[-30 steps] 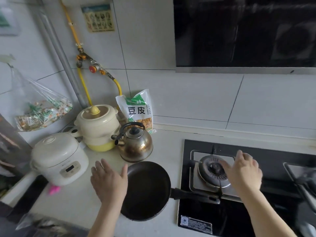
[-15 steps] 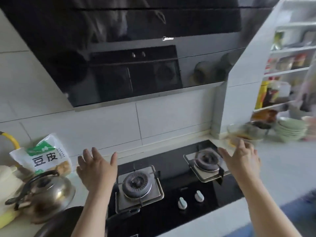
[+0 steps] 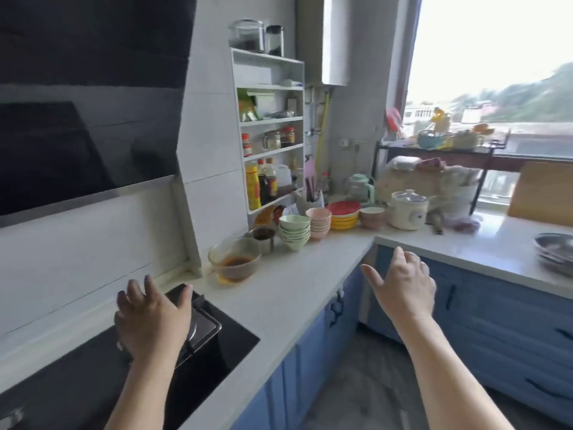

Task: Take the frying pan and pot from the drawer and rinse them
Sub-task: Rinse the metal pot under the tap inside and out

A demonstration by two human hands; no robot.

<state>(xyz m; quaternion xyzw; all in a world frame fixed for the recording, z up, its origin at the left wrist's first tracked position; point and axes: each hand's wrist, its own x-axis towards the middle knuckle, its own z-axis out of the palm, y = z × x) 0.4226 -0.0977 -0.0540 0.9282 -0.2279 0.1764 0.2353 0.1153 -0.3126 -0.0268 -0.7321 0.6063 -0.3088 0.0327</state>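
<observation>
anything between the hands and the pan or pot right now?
Cannot judge: neither pan nor pot is in view. Left hand hovers open over the stove burner, right hand open in front of the blue cabinets, both empty.

The hob (image 3: 93,377) is glossy black glass with a brushed metal burner tray (image 3: 201,330), and the hood (image 3: 77,103) above it is dark and shiny too. The surface (image 3: 294,293) looks like smooth, matt pale stone, the cabinet fronts (image 3: 502,321) below are painted matt blue. A clear glass bowl (image 3: 234,259) stands beside stacked glazed ceramic bowls (image 3: 294,232), with a shiny metal pan (image 3: 555,252) at far right and a wooden board (image 3: 541,193) leaning by the window.
</observation>
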